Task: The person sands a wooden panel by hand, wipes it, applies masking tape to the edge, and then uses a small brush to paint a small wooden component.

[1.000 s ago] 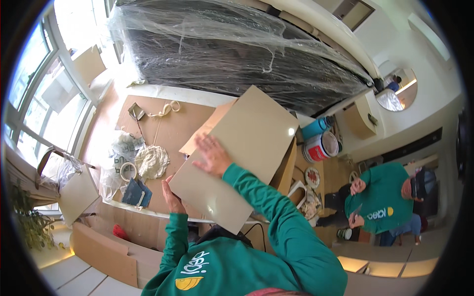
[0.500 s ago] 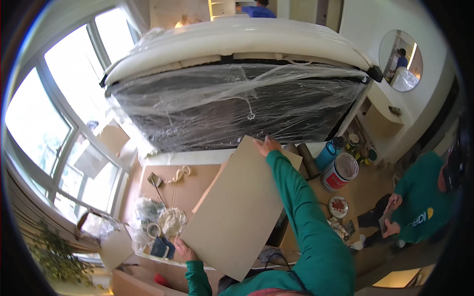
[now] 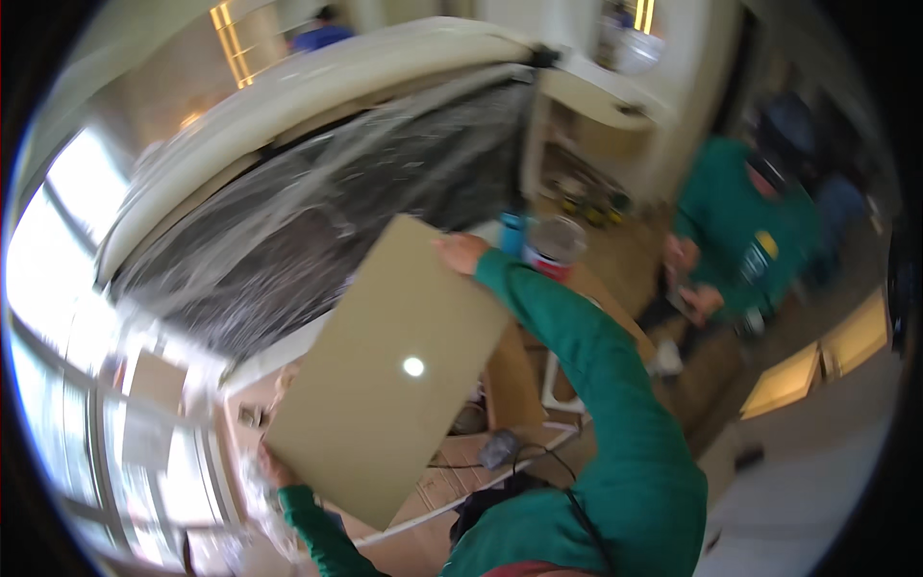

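A flat beige rectangular board (image 3: 361, 404) is held slantwise in front of me, with a bright light reflection on its face. My right hand (image 3: 463, 253) grips its far upper edge, near the corner. Lower down, my left hand (image 3: 277, 467) is closed on the left edge; it is blurred and its fingers are partly behind the board. The board hides much of the floor below it. Beyond my right hand stand a paint can (image 3: 555, 246) with a red label and a blue bottle (image 3: 511, 234).
A large upholstered piece (image 3: 317, 197), its dark underside wrapped in clear plastic, fills the far side. At the right a co-worker (image 3: 745, 226) in green holds something unclear. Cardboard (image 3: 514, 380) and a cable (image 3: 553, 452) lie by my body. Windows line the left.
The view has swung to the right and blurred, so the wrapped piece now sits further left. Both hands still hold the board, which now catches a light reflection.
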Demonstrator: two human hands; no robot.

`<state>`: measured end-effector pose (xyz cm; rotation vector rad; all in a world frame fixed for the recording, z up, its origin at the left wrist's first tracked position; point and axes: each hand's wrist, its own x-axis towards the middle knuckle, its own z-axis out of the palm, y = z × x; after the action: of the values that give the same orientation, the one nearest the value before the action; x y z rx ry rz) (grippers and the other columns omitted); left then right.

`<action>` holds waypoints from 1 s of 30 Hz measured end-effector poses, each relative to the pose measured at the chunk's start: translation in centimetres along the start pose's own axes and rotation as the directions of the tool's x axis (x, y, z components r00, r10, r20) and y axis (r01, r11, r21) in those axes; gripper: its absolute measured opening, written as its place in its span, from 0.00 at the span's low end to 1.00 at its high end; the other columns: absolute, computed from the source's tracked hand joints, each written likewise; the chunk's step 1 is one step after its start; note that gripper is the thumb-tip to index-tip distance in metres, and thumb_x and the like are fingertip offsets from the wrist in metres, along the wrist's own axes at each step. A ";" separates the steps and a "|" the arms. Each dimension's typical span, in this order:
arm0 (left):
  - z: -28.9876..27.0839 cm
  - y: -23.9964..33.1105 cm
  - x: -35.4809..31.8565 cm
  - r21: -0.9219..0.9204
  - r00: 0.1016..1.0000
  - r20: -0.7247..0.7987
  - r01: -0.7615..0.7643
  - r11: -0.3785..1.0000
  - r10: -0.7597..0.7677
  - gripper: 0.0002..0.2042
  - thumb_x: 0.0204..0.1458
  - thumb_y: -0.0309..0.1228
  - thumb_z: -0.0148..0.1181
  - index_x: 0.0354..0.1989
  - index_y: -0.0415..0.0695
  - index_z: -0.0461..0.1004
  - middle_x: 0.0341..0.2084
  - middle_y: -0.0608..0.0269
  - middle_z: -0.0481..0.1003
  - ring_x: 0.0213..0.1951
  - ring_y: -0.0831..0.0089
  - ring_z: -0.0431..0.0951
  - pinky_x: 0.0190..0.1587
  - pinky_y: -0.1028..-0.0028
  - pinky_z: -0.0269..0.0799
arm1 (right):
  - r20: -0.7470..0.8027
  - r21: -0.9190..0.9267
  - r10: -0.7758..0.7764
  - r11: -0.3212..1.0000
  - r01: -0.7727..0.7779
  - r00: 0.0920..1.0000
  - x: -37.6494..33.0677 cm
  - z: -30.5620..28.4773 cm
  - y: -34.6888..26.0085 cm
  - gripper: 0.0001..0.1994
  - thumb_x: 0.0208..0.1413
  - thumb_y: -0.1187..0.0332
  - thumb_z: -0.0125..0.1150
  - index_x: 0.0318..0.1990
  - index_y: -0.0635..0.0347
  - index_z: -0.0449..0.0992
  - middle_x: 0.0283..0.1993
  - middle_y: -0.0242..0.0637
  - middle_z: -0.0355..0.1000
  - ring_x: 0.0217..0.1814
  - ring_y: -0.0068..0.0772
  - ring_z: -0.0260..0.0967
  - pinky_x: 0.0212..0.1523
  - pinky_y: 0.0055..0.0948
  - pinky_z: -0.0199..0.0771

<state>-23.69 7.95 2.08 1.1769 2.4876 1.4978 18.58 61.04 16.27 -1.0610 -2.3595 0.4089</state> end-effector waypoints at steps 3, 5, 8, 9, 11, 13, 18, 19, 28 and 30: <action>-4.8 -2.0 2.0 -0.592 0.968 0.165 0.252 0.766 -0.190 0.22 0.67 0.46 0.48 0.61 0.45 0.67 0.58 0.56 0.71 0.57 0.59 0.72 0.59 0.58 0.69 | 0.165 0.004 0.153 0.988 -0.156 0.974 -0.4 -3.6 -7.6 0.33 0.67 0.44 0.39 0.35 0.69 0.80 0.36 0.58 0.78 0.44 0.60 0.77 0.48 0.53 0.76; -2.3 1.6 5.2 -0.727 0.762 0.545 0.637 0.256 -0.349 0.27 0.68 0.54 0.44 0.62 0.45 0.67 0.57 0.57 0.71 0.56 0.63 0.72 0.58 0.62 0.71 | 0.022 -0.054 0.215 0.975 -0.214 0.976 -2.4 -5.8 -5.8 0.32 0.66 0.44 0.41 0.37 0.70 0.80 0.38 0.60 0.78 0.45 0.61 0.77 0.47 0.54 0.76; 0.6 1.0 7.4 -0.629 0.747 0.558 0.665 0.402 -0.363 0.26 0.67 0.53 0.45 0.62 0.44 0.67 0.56 0.58 0.71 0.54 0.64 0.72 0.58 0.64 0.71 | 0.083 -0.094 0.335 0.940 -0.327 0.939 -7.0 -6.2 -2.1 0.32 0.66 0.43 0.43 0.40 0.71 0.78 0.40 0.62 0.78 0.46 0.61 0.77 0.47 0.54 0.76; 1.0 -1.0 8.5 -0.596 0.779 0.501 0.627 0.501 -0.378 0.26 0.67 0.52 0.46 0.62 0.43 0.67 0.56 0.58 0.71 0.53 0.64 0.73 0.57 0.64 0.71 | 0.121 -0.076 0.358 0.933 -0.351 0.926 -8.1 -5.4 -1.6 0.32 0.66 0.43 0.43 0.40 0.71 0.78 0.40 0.61 0.78 0.45 0.62 0.77 0.47 0.54 0.76; 2.9 -3.4 8.3 -0.563 0.813 0.470 0.576 0.592 -0.344 0.25 0.67 0.51 0.47 0.60 0.43 0.69 0.54 0.59 0.72 0.52 0.65 0.73 0.56 0.64 0.72 | 0.124 -0.090 0.402 0.915 -0.393 0.907 -11.0 -3.8 -0.1 0.33 0.66 0.43 0.41 0.40 0.71 0.78 0.40 0.61 0.78 0.45 0.62 0.77 0.48 0.54 0.76; 3.8 -5.1 7.6 -0.559 0.817 0.508 0.554 0.618 -0.273 0.24 0.67 0.50 0.49 0.58 0.42 0.71 0.52 0.60 0.74 0.52 0.67 0.74 0.55 0.65 0.73 | 0.073 -0.086 0.444 0.895 -0.438 0.893 -13.9 -0.3 1.2 0.33 0.67 0.44 0.39 0.43 0.72 0.77 0.42 0.62 0.77 0.48 0.63 0.76 0.51 0.55 0.75; 7.4 -10.4 6.4 -0.597 0.870 0.473 0.435 0.674 -0.142 0.23 0.69 0.44 0.44 0.65 0.41 0.66 0.51 0.58 0.75 0.47 0.69 0.78 0.49 0.70 0.78 | 0.148 -0.073 0.570 0.821 -0.566 0.808 -18.2 3.4 1.5 0.32 0.68 0.45 0.36 0.55 0.69 0.72 0.54 0.65 0.73 0.59 0.64 0.70 0.62 0.54 0.67; 8.7 -10.7 7.3 -0.576 0.862 0.478 0.452 0.681 -0.168 0.22 0.69 0.45 0.46 0.61 0.42 0.70 0.48 0.60 0.76 0.45 0.72 0.77 0.47 0.73 0.78 | 0.072 -0.096 0.588 0.808 -0.582 0.805 -19.2 3.4 3.2 0.31 0.68 0.45 0.37 0.53 0.69 0.72 0.50 0.64 0.74 0.56 0.65 0.71 0.59 0.55 0.69; 4.0 -4.1 -5.4 -0.433 0.884 0.336 0.451 0.781 -0.324 0.22 0.67 0.48 0.50 0.50 0.39 0.76 0.40 0.63 0.76 0.43 0.74 0.74 0.48 0.74 0.70 | 0.102 -0.446 0.106 0.894 -0.050 0.989 -16.3 6.9 0.5 0.37 0.65 0.47 0.47 0.71 0.68 0.55 0.77 0.62 0.43 0.81 0.60 0.35 0.75 0.62 0.39; 3.9 -2.0 -11.8 -0.657 0.776 0.513 0.631 0.414 -0.368 0.29 0.66 0.54 0.46 0.62 0.40 0.69 0.54 0.59 0.74 0.55 0.70 0.73 0.58 0.71 0.69 | 0.086 -0.417 0.045 0.909 -0.005 0.995 -15.5 9.9 -1.7 0.38 0.64 0.48 0.49 0.71 0.71 0.54 0.77 0.63 0.44 0.81 0.61 0.36 0.75 0.60 0.38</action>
<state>-14.97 3.34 -5.72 0.3479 1.3830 1.7365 20.60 47.58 3.78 -1.2841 -2.5879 -0.0476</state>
